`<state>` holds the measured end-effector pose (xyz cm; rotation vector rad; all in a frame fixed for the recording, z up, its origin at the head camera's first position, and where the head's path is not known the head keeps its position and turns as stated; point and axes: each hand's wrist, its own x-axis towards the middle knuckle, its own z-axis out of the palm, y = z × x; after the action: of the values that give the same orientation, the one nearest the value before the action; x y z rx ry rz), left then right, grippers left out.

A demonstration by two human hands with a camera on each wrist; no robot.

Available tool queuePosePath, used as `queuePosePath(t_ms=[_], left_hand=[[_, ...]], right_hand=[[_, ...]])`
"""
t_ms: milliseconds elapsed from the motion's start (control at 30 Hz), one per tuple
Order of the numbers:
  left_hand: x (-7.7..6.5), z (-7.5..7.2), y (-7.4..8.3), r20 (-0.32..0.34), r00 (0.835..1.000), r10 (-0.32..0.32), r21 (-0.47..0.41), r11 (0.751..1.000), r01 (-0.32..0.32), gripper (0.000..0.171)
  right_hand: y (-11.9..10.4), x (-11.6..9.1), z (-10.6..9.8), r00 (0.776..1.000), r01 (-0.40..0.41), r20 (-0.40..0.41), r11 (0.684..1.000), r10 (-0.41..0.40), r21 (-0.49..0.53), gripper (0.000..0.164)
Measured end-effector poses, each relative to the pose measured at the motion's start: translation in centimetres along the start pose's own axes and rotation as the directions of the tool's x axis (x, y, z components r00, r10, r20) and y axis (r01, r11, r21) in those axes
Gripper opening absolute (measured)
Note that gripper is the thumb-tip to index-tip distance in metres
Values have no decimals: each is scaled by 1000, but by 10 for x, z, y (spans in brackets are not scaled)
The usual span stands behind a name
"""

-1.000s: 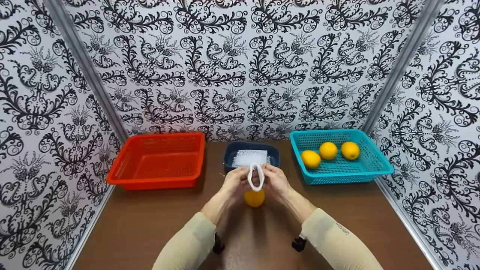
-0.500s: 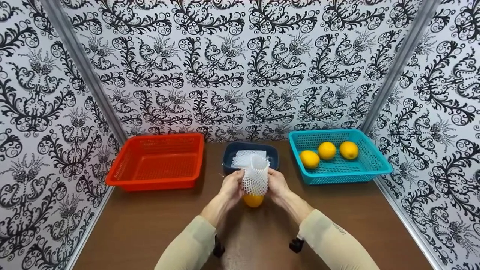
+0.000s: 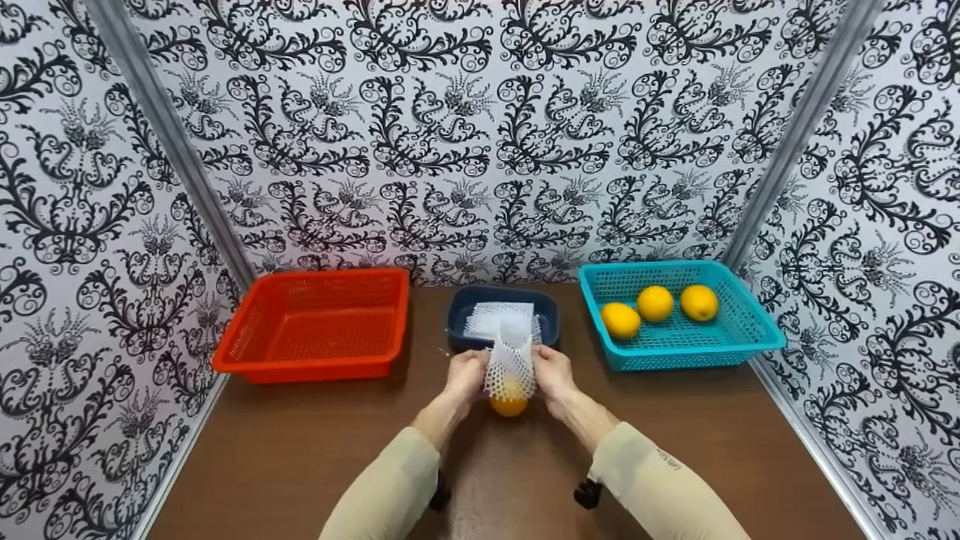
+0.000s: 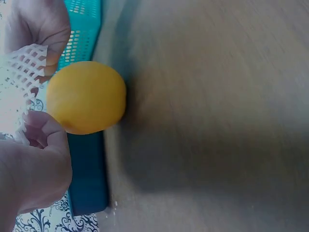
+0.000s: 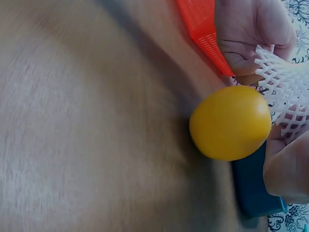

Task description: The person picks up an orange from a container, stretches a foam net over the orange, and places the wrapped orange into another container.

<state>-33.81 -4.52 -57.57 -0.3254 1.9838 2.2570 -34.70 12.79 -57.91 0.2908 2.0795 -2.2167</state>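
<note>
White mesh sleeve (image 3: 510,369) | long axis near-upright — lower end toward yellow fruit (image 3: 509,409) | left hand (image 3: 466,373), right hand (image 3: 554,373) — pinching its sides

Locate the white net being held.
In the head view, the white net is just below centre, held between the left hand and right hand, nearer than the dark blue tray, with a yellow fruit at its lower edge.

A white foam-mesh sleeve (image 3: 511,366) is held upright, pinched at its 9 and 3 o'clock sides. Toward 6 o'clock, a smooth, rounded yellow-orange fruit (image 5: 231,123) is partly veiled by its lower edge in the head view; whether the fruit is encircled cannot be told.
</note>
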Motion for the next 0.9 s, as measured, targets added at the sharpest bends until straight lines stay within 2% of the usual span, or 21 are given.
queuePosePath(t_ms=[167,333,467,567,700,800,900], left_hand=[[0,-1,-9,-46,999,15,52,999,-13,32],[2,-1,-17,-94,995,21,123,992,-9,31],[7,-2,-25,-102,994,26,147,989,-11,29],[24,-3,-43,-103,994,47,164,986,-30,25],[57,-4,-73,-141,989,35,203,979,-5,20],[71,-3,-86,-172,985,33,265,964,14,18],[74,-2,-93,-188,978,86,352,936,-15,18]], right_hand=[[12,5,0,996,51,-61,994,-57,-94,27],[20,5,2,986,91,-118,972,-118,-217,28],[24,6,4,982,92,-138,966,-127,-240,26],[26,6,4,978,101,-153,963,-142,-251,25],[31,6,2,974,102,-165,955,-153,-280,23],[42,12,-2,974,118,-157,956,-165,-269,23],[56,22,-6,973,127,-158,959,-170,-253,21]])
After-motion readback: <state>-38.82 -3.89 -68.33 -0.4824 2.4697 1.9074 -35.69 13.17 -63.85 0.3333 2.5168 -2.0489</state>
